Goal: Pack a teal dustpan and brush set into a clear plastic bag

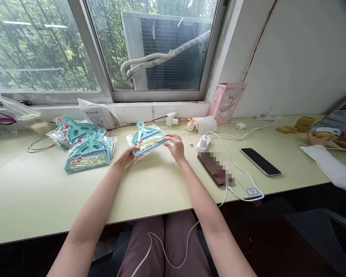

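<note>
A teal mini dustpan and brush set (148, 139) in a clear plastic wrapper is held between my two hands over the table. My left hand (127, 156) grips its lower left corner, with thumb on the printed label. On the right edge, my right hand (175, 146) pinches the wrapper with thumb and fingers. Left of my hands lies a pile of similar wrapped sets (89, 154), mostly teal. Behind it, more sets (75, 129) overlap, one with a pink part showing.
Two phones (215, 169) (261, 161), white cables and a charger (203, 143) lie to the right. A pink box (227, 103) stands by the window. Far right, a co-worker's hands (331, 138) hold a yellowish object beside stacked yellow pieces (304, 124). The table edge (150, 214) is above my lap.
</note>
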A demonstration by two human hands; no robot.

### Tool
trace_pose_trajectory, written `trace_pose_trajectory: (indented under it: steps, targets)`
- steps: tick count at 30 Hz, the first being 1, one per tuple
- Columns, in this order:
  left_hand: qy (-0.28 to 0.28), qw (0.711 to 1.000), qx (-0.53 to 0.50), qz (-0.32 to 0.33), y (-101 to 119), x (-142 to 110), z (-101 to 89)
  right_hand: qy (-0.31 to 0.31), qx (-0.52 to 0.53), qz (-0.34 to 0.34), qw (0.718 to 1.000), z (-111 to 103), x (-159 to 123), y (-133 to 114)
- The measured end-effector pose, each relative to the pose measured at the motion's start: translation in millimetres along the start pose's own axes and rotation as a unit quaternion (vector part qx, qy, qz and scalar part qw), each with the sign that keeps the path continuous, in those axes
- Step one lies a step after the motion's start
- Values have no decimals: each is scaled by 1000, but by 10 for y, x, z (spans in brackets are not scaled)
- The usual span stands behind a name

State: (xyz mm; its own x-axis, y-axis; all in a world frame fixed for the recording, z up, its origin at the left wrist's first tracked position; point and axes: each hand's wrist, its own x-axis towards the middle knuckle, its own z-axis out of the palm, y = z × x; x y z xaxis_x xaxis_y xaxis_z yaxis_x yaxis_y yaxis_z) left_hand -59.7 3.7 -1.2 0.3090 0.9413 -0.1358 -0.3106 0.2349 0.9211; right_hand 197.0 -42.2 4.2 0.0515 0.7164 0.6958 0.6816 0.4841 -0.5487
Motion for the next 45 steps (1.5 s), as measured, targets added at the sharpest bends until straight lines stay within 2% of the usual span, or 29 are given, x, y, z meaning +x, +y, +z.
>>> trace_pose_trajectory:
  steps: [5, 12, 17, 23, 25, 28, 30, 32, 34, 37, 40, 42, 45]
  targets:
    - [2, 999, 20, -25, 50, -24, -38, -14, 79, 38, 996, -17, 38, 50]
    - [-97, 980, 150, -84, 41, -146, 184, 44, 236, 111, 965, 66, 49, 213]
    - [-115, 980, 154, -52, 19, -192, 343, 92, 185, 163, 965, 93, 41, 277]
    - [-137, 977, 164, -28, 25, -220, 409, 119, 162, 171, 964, 124, 19, 243]
    - [-131, 977, 166, -28, 12, -224, 411, 103, 169, 205, 959, 128, 12, 297]
    - [-118, 975, 186, -38, 1, -230, 393, 8, 217, 305, 927, 108, 1, 400]
    - [-126, 969, 206, -46, 6, -234, 375, -75, 283, 364, 884, 81, -4, 442]
    - [-147, 963, 220, -46, 16, -233, 361, -123, 351, 398, 839, 57, -3, 449]
    - [-156, 961, 226, -35, 24, -229, 356, -120, 391, 417, 812, 40, 4, 431]
    - [-151, 965, 215, -15, 35, -234, 372, -77, 408, 432, 800, 30, 19, 397]
    - [-193, 959, 205, -2, 49, -277, 425, -47, 419, 441, 792, 23, 35, 383]
    - [-214, 952, 216, 29, 53, -315, 486, -27, 423, 452, 785, 18, 44, 382]
    - [-184, 949, 234, 103, 28, -341, 586, -10, 426, 454, 782, 10, 54, 375]
